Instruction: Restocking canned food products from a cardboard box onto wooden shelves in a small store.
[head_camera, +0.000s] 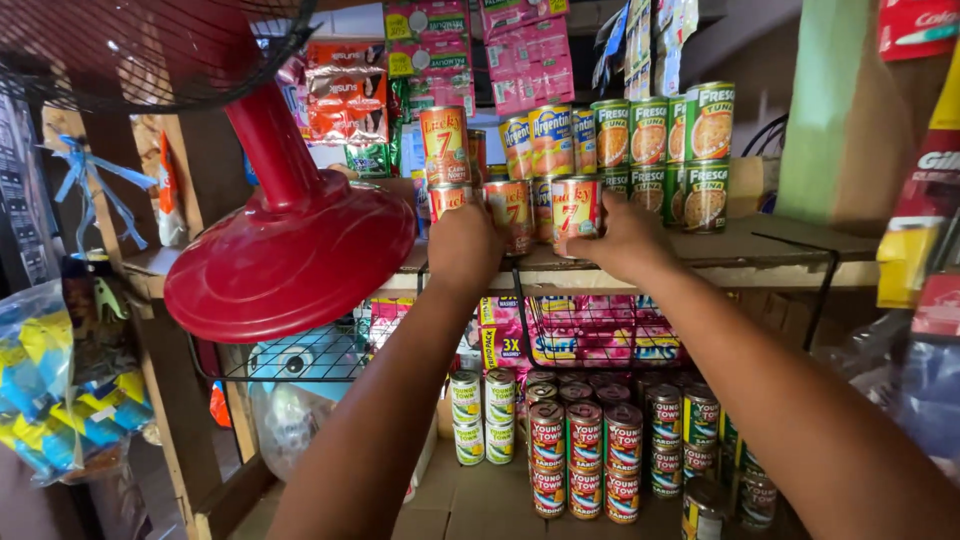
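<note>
Crowded shop shelf (760, 262): your left hand (462, 245) and right hand (622, 238) clamp fingers on red tins (575, 208); rigid, weighty, slick, so grip their sides.

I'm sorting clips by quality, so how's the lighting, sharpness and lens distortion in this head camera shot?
Head view: even daylight on the shelf cans, no strong glare; the left hand and right hand look sharp; the red fan base looms large and the edges bow from the wide lens; the lower cans sit in dimmer shade.
</note>
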